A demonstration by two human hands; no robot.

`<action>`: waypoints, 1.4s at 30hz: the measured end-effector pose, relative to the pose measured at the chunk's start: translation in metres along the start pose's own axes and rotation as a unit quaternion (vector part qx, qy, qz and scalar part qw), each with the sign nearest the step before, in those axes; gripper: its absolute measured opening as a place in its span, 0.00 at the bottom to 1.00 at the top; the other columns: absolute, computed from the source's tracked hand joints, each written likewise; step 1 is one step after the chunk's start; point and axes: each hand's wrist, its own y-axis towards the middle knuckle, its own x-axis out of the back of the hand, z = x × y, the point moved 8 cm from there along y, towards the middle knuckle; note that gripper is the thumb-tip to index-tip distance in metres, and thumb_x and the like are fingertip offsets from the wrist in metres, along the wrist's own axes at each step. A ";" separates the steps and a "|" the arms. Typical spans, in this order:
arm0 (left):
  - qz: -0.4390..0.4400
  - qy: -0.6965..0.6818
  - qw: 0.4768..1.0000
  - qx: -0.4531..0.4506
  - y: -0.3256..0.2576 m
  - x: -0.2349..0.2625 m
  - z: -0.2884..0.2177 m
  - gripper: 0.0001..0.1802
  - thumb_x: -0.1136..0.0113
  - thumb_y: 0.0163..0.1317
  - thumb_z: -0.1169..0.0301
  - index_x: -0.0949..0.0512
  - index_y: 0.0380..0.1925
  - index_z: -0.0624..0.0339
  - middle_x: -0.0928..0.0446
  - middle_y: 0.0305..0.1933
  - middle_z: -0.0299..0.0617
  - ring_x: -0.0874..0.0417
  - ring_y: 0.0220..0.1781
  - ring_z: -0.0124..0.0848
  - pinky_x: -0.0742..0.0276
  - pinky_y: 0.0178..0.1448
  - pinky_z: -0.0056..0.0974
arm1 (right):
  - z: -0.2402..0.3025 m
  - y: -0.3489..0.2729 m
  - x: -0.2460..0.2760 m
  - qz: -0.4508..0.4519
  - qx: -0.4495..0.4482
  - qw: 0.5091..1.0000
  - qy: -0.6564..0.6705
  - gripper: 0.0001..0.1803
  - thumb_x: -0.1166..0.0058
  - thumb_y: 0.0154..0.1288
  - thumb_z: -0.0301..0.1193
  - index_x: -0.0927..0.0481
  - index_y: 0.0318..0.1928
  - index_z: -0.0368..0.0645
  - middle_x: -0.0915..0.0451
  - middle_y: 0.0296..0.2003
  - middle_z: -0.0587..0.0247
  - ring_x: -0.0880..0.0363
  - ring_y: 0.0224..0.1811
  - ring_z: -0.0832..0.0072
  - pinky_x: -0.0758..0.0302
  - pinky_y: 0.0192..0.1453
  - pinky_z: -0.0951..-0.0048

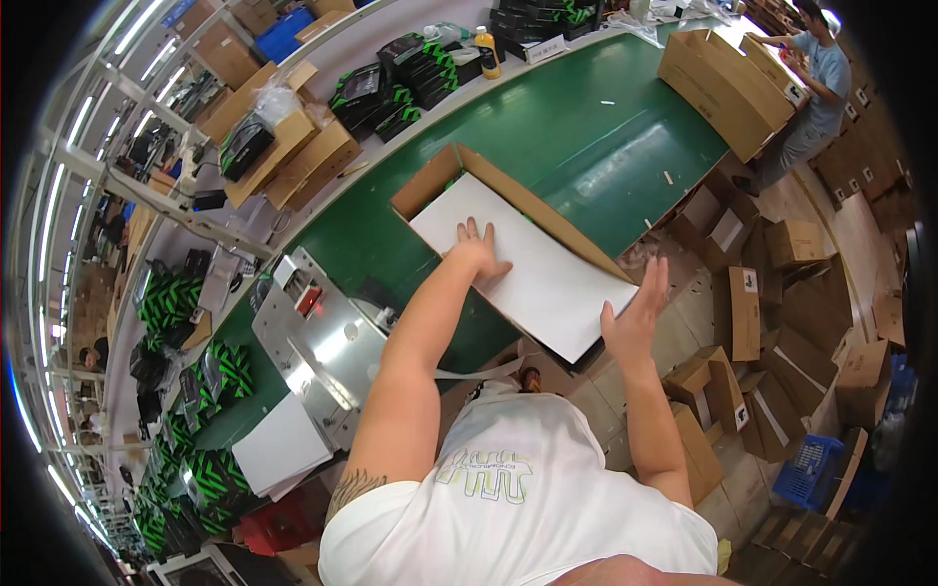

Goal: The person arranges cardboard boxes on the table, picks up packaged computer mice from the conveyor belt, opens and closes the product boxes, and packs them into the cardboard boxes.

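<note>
Our white printed T-shirt (508, 523) fills the near middle. Beyond it, we see a large white sheet (547, 275) lying across the top of an open cardboard box (427, 184) on a green workbench (547, 127). Our left hand (477, 254) rests palm-down on the sheet, fingers spread, gripping nothing. Our right hand (635, 317) is at the sheet's right end, fingers extended, thumb apart; whether it touches, we cannot tell. Far right, a co-worker (824, 83) stands beside a brown carton (728, 93).

Tube lights (139, 26) glow brightly at left; glare streaks the green table (625, 176) and metal plate (342, 344); edges curve into black.
</note>
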 end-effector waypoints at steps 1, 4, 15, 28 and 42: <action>0.005 0.060 0.998 -0.015 -0.006 0.000 -0.008 0.57 0.41 0.56 0.39 0.53 0.75 0.62 0.59 0.77 0.69 0.57 0.78 0.64 0.47 0.76 0.57 | 0.010 0.000 0.005 -0.033 0.053 0.992 -0.105 0.42 0.42 0.51 0.18 0.41 0.68 0.30 0.46 0.69 0.35 0.45 0.74 0.50 0.48 0.75 0.60; 0.017 0.127 0.990 -0.062 -0.003 0.020 -0.017 0.54 0.41 0.56 0.40 0.48 0.72 0.66 0.50 0.74 0.70 0.44 0.73 0.65 0.42 0.74 0.54 | 0.020 -0.022 -0.040 0.282 0.012 0.959 -0.040 0.37 0.36 0.56 0.35 0.32 0.66 0.41 0.36 0.65 0.37 0.38 0.69 0.44 0.34 0.68 0.52; 0.020 0.103 0.991 -0.086 0.022 0.053 0.042 0.32 0.39 0.60 0.47 0.24 0.53 0.63 0.25 0.58 0.58 0.24 0.61 0.53 0.25 0.61 0.52 | -0.002 -0.071 -0.123 0.675 -0.022 0.720 -0.161 0.19 0.47 0.57 0.35 0.17 0.48 0.41 0.20 0.48 0.42 0.23 0.54 0.52 0.25 0.55 0.55; -0.418 -0.781 0.448 0.122 -0.071 -0.035 0.022 0.37 0.54 0.62 0.47 0.30 0.61 0.66 0.26 0.61 0.53 0.24 0.59 0.52 0.28 0.64 0.54 | -0.092 0.001 -0.082 0.705 0.154 0.692 -0.025 0.16 0.46 0.53 0.30 0.12 0.40 0.38 0.15 0.41 0.46 0.17 0.45 0.52 0.22 0.47 0.53; -0.120 -0.818 0.552 0.111 0.072 -0.004 -0.273 0.35 0.48 0.62 0.43 0.41 0.65 0.45 0.36 0.65 0.42 0.31 0.64 0.45 0.28 0.61 0.60 | -0.258 0.165 0.043 0.527 0.070 0.847 0.011 0.20 0.47 0.54 0.24 0.18 0.50 0.44 0.17 0.43 0.51 0.18 0.47 0.53 0.23 0.51 0.54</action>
